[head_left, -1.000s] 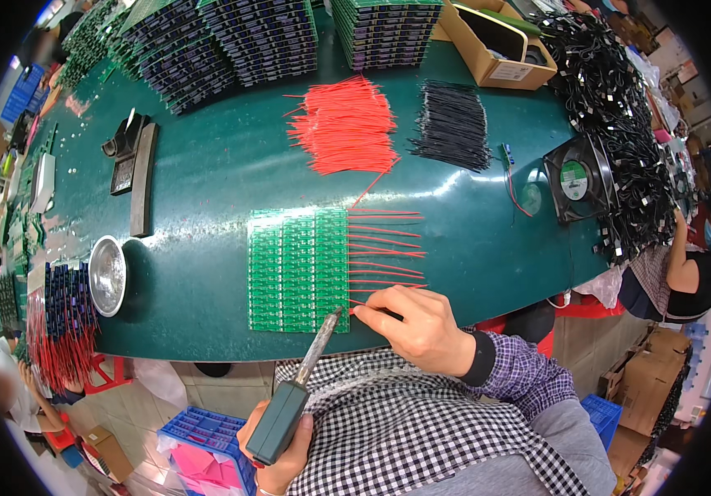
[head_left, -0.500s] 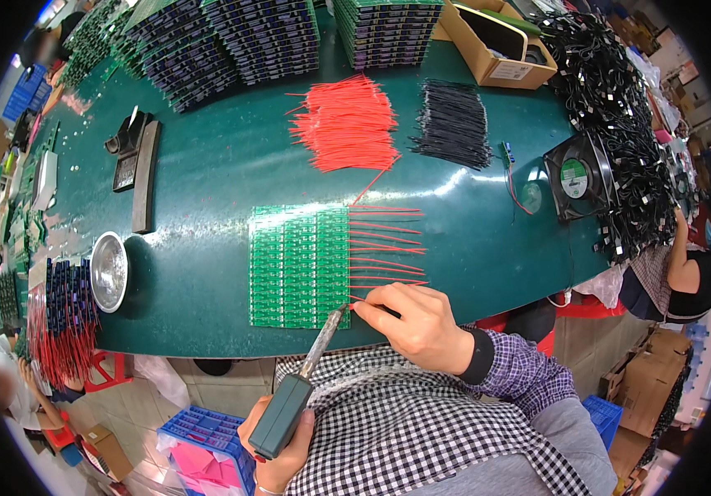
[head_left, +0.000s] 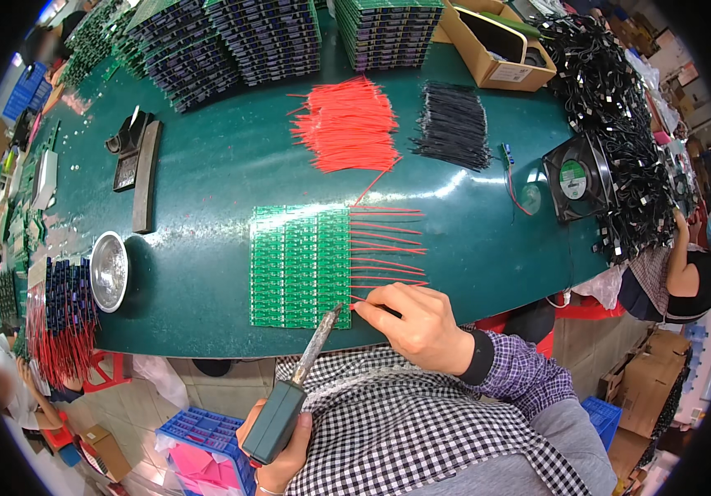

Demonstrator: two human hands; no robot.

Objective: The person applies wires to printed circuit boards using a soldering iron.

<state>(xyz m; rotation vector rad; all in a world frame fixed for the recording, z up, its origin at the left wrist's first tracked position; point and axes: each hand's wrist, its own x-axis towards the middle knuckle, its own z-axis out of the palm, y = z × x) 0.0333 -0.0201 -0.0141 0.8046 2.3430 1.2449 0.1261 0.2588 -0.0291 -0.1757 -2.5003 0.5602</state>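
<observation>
**Clerk:** Where the green surface [head_left: 206, 182] curves toward the wearer, what lies under the hands?

**Keeper:** Item one: a panel of green circuit boards [head_left: 299, 266], flat, near the front edge. Red wires [head_left: 388, 248] stick out in a row from its right side, roughly parallel. Item two: right hand [head_left: 417, 322], fingers pinched narrow on the lowest red wire at the panel's bottom right corner. Item three: left hand [head_left: 277, 450], below the surface edge, fingers wrapped around the dark green grip of a soldering iron [head_left: 301, 384]; its tip touches or sits just beside that same corner, I cannot tell which.

**Clerk:** And further back?

**Keeper:** A loose heap of red wires [head_left: 347, 124] and, just beside it to the right, a heap of black wires [head_left: 454, 124]. Stacked boards [head_left: 264, 37] along the far edge. A cardboard box [head_left: 496, 45], a black fan [head_left: 574, 178], a tangle of black cables [head_left: 620, 107] at right. A round metal dish [head_left: 109, 270] at left, well apart from the panel. A dark iron stand [head_left: 132, 149] behind it. Another person [head_left: 686, 273] sits at the right rim.
</observation>
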